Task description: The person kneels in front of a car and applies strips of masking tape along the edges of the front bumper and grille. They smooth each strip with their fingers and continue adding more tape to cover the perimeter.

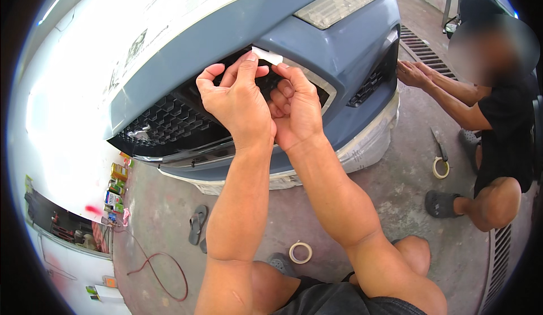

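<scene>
A short white strip of masking tape stretches between my two hands at the upper right corner of the car's black grille. My left hand pinches the strip's left end between thumb and finger, its other fingers partly curled. At the right end, my right hand has its fingertips closed on the strip, with the remaining fingers bent inward. My wrists touch or nearly touch. Pale tape lines the grille's right edge, beside the blue-grey bumper.
Masking covers the headlight. At the right a co-worker crouches, hands near the bumper's side. Tape rolls, a knife, sandals and a red hose lie on the floor. Cans stand along the left wall.
</scene>
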Tool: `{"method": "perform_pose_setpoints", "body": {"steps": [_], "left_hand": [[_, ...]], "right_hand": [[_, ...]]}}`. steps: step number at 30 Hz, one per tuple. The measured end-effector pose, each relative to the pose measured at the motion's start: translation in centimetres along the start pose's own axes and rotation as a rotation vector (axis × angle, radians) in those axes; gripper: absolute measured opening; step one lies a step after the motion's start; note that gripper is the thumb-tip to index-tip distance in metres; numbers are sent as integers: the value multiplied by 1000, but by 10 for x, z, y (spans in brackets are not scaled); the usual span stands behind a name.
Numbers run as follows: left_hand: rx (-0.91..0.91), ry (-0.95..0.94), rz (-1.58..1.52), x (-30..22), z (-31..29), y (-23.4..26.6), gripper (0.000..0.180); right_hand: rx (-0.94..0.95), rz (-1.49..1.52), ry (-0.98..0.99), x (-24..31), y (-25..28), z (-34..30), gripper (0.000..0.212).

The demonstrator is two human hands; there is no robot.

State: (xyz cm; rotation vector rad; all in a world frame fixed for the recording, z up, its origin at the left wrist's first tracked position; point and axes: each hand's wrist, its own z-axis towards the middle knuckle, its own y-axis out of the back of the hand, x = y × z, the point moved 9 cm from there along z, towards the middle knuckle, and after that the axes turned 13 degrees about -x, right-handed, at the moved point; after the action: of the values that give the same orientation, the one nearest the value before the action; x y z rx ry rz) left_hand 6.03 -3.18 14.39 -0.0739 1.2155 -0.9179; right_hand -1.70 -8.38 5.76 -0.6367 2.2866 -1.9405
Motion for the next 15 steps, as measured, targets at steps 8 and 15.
{"method": "perform_pose_setpoints", "body": {"steps": [8,15], "left_hand": [[-34,55,37,-2,-4,1,47],[-11,44,21,0,-4,0,47]], "right_hand": [[3,-12,2,0,-1,-1,11],[12,28,-12,-1,-1,-1,10]]}}
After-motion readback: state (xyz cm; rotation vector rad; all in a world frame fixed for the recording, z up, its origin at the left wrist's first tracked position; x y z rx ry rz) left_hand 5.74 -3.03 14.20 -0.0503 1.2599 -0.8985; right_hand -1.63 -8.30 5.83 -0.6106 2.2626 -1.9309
